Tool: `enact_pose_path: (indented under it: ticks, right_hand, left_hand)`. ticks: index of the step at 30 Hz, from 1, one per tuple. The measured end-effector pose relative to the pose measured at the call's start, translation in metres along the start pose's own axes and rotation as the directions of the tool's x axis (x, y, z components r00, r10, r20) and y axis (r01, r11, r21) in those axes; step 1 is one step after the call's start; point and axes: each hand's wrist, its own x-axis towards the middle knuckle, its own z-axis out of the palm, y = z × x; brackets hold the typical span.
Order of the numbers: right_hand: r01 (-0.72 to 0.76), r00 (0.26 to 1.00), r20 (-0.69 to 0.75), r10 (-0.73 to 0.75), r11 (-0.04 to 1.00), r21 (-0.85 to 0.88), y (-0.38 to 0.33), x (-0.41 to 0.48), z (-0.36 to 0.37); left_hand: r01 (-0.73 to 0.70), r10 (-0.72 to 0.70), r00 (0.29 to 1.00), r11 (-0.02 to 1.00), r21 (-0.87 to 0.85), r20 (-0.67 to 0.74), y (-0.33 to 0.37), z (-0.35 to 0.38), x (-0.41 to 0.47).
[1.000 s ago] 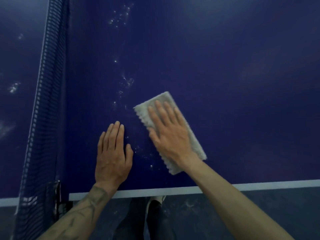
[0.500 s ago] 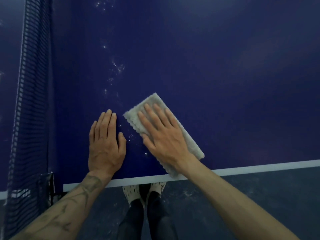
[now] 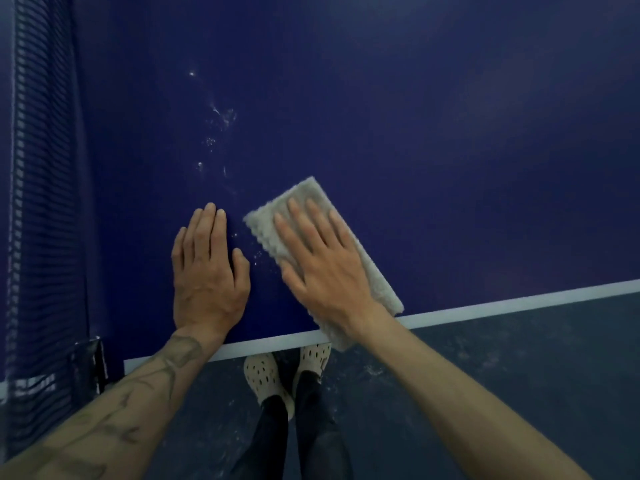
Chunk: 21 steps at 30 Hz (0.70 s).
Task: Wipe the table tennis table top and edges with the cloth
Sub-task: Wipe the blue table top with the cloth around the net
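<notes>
Head view: the cloth (image 3: pixel 306 194), a pale grey folded rectangle with one scalloped side, lies flat on the blue worktop (image 3: pixel 450 133) at its near edge, one corner overhanging the white border. The right hand (image 3: pixel 325 271) presses it with straight, spread fingers. The left hand (image 3: pixel 207 271) rests flat beside it, holding nothing. The cloth looks soft, light and limp, best driven by palm pressure over its middle.

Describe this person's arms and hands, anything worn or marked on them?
Both arms are bare, no sleeves in view. The left forearm carries dark line tattoos from wrist toward elbow; the right forearm shows no markings. The left hand and right hand wear no gloves, rings, watch or bracelet that I can see.
</notes>
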Motion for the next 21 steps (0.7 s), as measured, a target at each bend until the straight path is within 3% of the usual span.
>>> enact_pose_path:
  ticks: [2,5,10,12,17,21]
  right_hand:
    - [-0.012,1.0,0.027,0.013,1.0,-0.024,0.013,-0.031,-0.005]
    - [-0.186,0.981,0.039,0.191,0.977,-0.107,0.059,-0.048,-0.022]
    - [-0.402,0.916,-0.037,0.401,0.91,-0.098,0.078,0.006,-0.035]
    - [-0.391,0.92,-0.056,0.388,0.918,-0.068,0.051,0.023,-0.025]
    - [-0.123,0.992,-0.021,0.123,0.992,-0.02,-0.009,-0.018,0.002]
    - [-0.275,0.962,-0.016,0.274,0.958,-0.078,0.027,-0.038,-0.006]
  left_hand:
    - [0.007,-0.007,1.0,1.0,-0.006,0.007,0.001,-0.001,-0.001]
    - [0.012,-0.012,1.0,1.0,-0.01,0.018,0.002,-0.001,0.0]
    - [0.003,-0.003,1.0,1.0,-0.008,0.009,0.002,0.0,0.001]
    - [-0.002,0.002,1.0,1.0,-0.002,0.006,0.001,0.0,0.0]
    - [-0.001,0.001,1.0,1.0,-0.009,0.004,0.002,-0.002,0.0]
    - [0.005,-0.005,1.0,1.0,-0.012,-0.001,0.005,-0.004,0.0]
